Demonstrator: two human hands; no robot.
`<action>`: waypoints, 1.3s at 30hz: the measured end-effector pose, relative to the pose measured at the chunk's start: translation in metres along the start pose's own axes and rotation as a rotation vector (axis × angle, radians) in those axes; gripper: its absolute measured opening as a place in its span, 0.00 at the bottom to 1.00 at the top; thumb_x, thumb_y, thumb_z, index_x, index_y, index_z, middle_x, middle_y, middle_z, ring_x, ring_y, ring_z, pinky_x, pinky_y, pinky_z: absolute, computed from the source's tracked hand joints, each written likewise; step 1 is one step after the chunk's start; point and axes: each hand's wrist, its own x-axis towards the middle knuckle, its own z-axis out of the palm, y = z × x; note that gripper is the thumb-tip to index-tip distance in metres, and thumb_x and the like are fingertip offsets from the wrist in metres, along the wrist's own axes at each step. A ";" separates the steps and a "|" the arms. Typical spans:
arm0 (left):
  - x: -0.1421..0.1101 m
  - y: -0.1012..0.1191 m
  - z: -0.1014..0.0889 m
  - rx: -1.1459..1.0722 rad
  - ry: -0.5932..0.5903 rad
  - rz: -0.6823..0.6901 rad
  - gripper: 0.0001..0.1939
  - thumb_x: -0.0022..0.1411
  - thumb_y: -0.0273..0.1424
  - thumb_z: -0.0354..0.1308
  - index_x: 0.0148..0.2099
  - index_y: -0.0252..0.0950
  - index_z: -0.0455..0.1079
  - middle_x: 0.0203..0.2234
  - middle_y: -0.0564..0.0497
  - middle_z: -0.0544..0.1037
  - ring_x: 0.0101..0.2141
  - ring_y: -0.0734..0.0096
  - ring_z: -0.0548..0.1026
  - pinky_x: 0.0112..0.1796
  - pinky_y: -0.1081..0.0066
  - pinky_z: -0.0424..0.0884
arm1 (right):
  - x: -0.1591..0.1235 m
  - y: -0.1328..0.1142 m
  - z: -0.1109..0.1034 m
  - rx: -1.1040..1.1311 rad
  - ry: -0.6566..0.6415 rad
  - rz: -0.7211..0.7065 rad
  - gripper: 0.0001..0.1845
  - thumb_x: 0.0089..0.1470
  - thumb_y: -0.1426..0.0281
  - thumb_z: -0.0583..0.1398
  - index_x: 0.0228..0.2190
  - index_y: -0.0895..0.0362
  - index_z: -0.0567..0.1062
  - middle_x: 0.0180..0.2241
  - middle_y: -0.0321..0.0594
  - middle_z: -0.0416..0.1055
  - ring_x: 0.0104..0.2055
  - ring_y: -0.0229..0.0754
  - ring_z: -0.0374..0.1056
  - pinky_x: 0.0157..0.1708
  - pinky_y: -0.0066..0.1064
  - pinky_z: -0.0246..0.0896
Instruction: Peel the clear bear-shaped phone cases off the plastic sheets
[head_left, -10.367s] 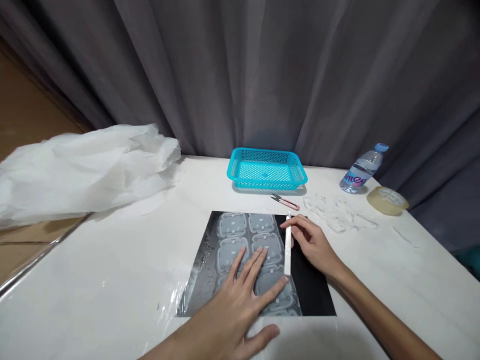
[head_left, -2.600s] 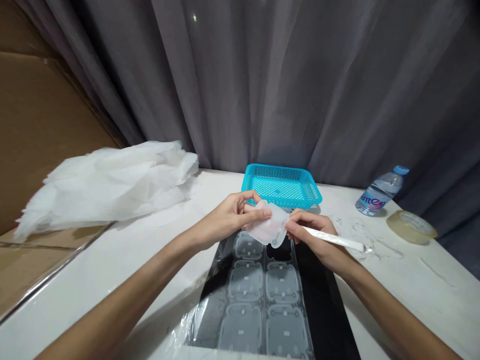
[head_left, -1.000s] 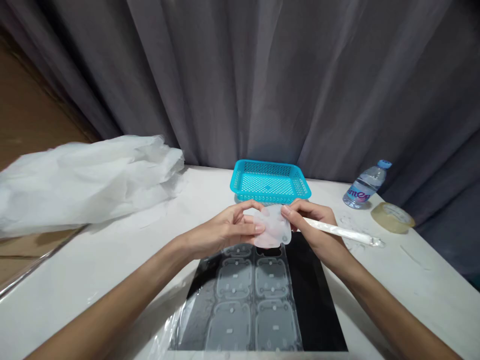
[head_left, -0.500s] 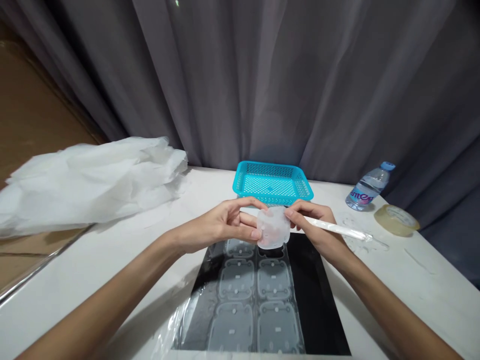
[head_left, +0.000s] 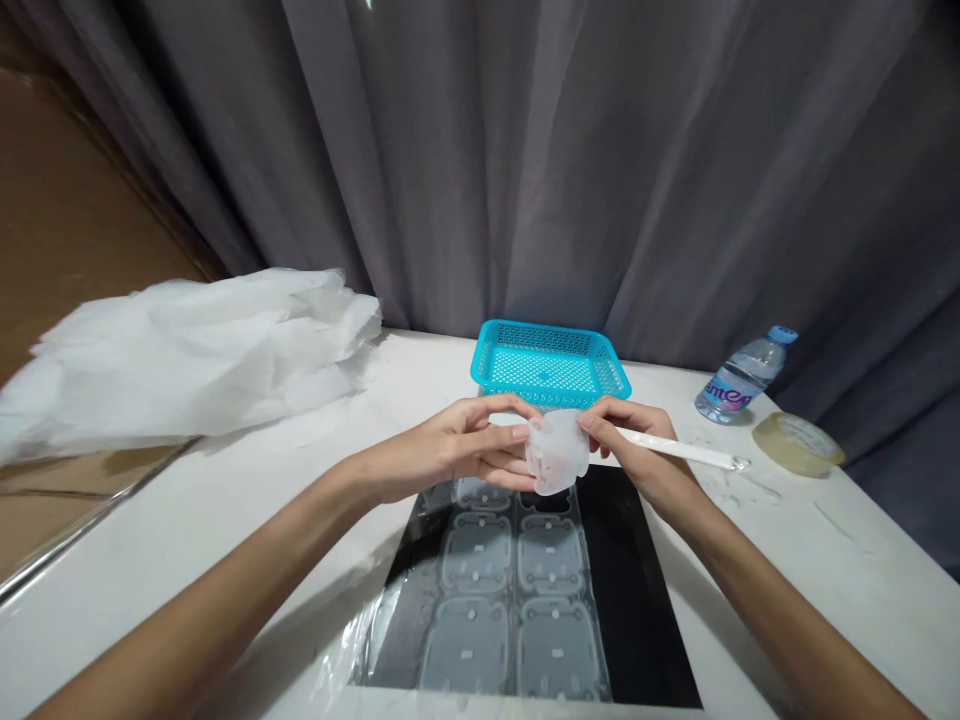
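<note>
A grey, pleated fabric curtain (head_left: 570, 150) is hanging behind a white, smooth-topped table (head_left: 885, 600). Brown cardboard (head_left: 82, 200) is standing at the left, and a crumpled heap of thin white sheeting (head_left: 187, 360) is lying beside it. A black, flat rectangular mat (head_left: 637, 600) is lying in the middle, bearing a clear plastic film sheet (head_left: 397, 640) with frosted, rounded-square plates (head_left: 466, 640). A turquoise perforated plastic basket (head_left: 622, 385) is sitting behind. The left hand (head_left: 465, 450) and right hand (head_left: 622, 450) are meeting above the mat's far end, fingertips closed to a pinch, the left's other fingers spreading loosely. A clear, blue-capped bottle (head_left: 742, 375) and a yellowish tape roll (head_left: 797, 445) are standing at the right. A slender white stick (head_left: 697, 455) is resting in the right hand; a thin frosted-white piece (head_left: 556, 455) is being held up between both hands.

Judging by the dark matching gap at the sheet's upper right, one plate is out; five others are showing in place.

The hands are covering the sheet's far edge, and glare is blurring the piece's outline and the stick's tip. The heap and cardboard are running out of view.
</note>
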 end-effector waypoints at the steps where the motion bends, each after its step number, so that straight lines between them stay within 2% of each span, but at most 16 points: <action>1: 0.000 -0.001 0.000 -0.003 0.001 -0.001 0.12 0.72 0.35 0.63 0.53 0.37 0.69 0.43 0.44 0.87 0.45 0.60 0.86 0.52 0.62 0.81 | 0.000 0.000 -0.001 -0.006 -0.005 0.009 0.17 0.54 0.57 0.67 0.22 0.56 0.76 0.24 0.35 0.70 0.29 0.39 0.64 0.30 0.30 0.59; 9: 0.003 -0.009 0.004 -0.050 0.025 -0.012 0.12 0.70 0.35 0.65 0.51 0.35 0.70 0.41 0.43 0.87 0.43 0.60 0.87 0.52 0.61 0.81 | 0.003 0.006 -0.003 -0.018 -0.052 0.091 0.16 0.51 0.60 0.65 0.19 0.55 0.73 0.22 0.34 0.67 0.28 0.39 0.62 0.32 0.32 0.56; 21: 0.003 -0.011 0.004 -0.022 -0.020 -0.016 0.12 0.71 0.38 0.64 0.45 0.36 0.68 0.39 0.42 0.87 0.43 0.59 0.87 0.53 0.59 0.79 | 0.000 0.001 -0.004 -0.005 -0.063 0.041 0.18 0.54 0.58 0.67 0.20 0.55 0.73 0.22 0.33 0.66 0.27 0.38 0.61 0.31 0.32 0.57; 23: 0.004 -0.014 0.001 0.021 -0.012 -0.019 0.14 0.70 0.40 0.65 0.44 0.36 0.67 0.38 0.43 0.87 0.41 0.60 0.87 0.52 0.58 0.79 | 0.001 0.005 -0.005 -0.029 -0.110 0.033 0.19 0.55 0.57 0.66 0.21 0.55 0.74 0.22 0.34 0.67 0.28 0.39 0.62 0.31 0.32 0.58; 27: 0.004 -0.033 -0.008 0.184 0.009 -0.054 0.17 0.69 0.43 0.65 0.44 0.36 0.66 0.38 0.45 0.84 0.41 0.62 0.85 0.51 0.55 0.77 | 0.003 0.017 -0.010 -0.104 -0.356 0.084 0.21 0.58 0.52 0.65 0.25 0.56 0.76 0.25 0.35 0.71 0.30 0.39 0.65 0.32 0.31 0.61; 29: 0.001 -0.050 -0.009 0.306 0.120 0.026 0.17 0.70 0.44 0.63 0.45 0.37 0.65 0.42 0.44 0.82 0.45 0.61 0.82 0.52 0.55 0.75 | 0.007 0.018 -0.013 -0.148 -0.411 0.092 0.21 0.59 0.52 0.65 0.26 0.57 0.76 0.26 0.35 0.72 0.30 0.39 0.66 0.32 0.31 0.61; 31: -0.006 -0.068 -0.007 0.478 0.347 0.185 0.15 0.71 0.43 0.61 0.48 0.38 0.64 0.47 0.43 0.78 0.49 0.60 0.78 0.54 0.55 0.72 | 0.017 0.014 -0.015 -0.246 -0.355 0.053 0.22 0.60 0.51 0.63 0.26 0.56 0.75 0.26 0.35 0.71 0.30 0.39 0.66 0.31 0.30 0.60; 33: -0.016 -0.083 -0.003 0.618 0.461 0.242 0.15 0.73 0.44 0.58 0.50 0.39 0.64 0.49 0.44 0.76 0.51 0.59 0.76 0.57 0.55 0.70 | 0.033 0.005 -0.017 -0.366 -0.255 0.007 0.21 0.61 0.52 0.62 0.26 0.56 0.75 0.26 0.35 0.70 0.30 0.40 0.65 0.30 0.30 0.57; 35: -0.029 -0.094 0.001 0.735 0.430 0.206 0.17 0.74 0.45 0.57 0.54 0.39 0.65 0.52 0.43 0.75 0.54 0.56 0.74 0.58 0.54 0.68 | 0.055 -0.002 -0.017 -0.471 -0.121 -0.036 0.19 0.62 0.55 0.62 0.26 0.56 0.75 0.28 0.37 0.70 0.31 0.42 0.64 0.31 0.32 0.54; 38: -0.045 -0.104 0.003 0.896 0.355 0.187 0.23 0.72 0.46 0.59 0.62 0.43 0.63 0.61 0.42 0.70 0.62 0.50 0.68 0.63 0.50 0.65 | 0.086 -0.003 -0.013 -0.726 0.222 -0.192 0.16 0.64 0.58 0.61 0.29 0.56 0.76 0.34 0.43 0.73 0.35 0.45 0.66 0.34 0.34 0.52; 39: -0.049 -0.105 0.002 0.931 0.350 0.194 0.25 0.72 0.46 0.60 0.64 0.44 0.62 0.63 0.42 0.68 0.64 0.48 0.66 0.64 0.48 0.64 | 0.092 0.000 -0.011 -0.783 0.279 -0.238 0.16 0.65 0.58 0.59 0.30 0.56 0.76 0.36 0.45 0.73 0.36 0.46 0.67 0.36 0.35 0.53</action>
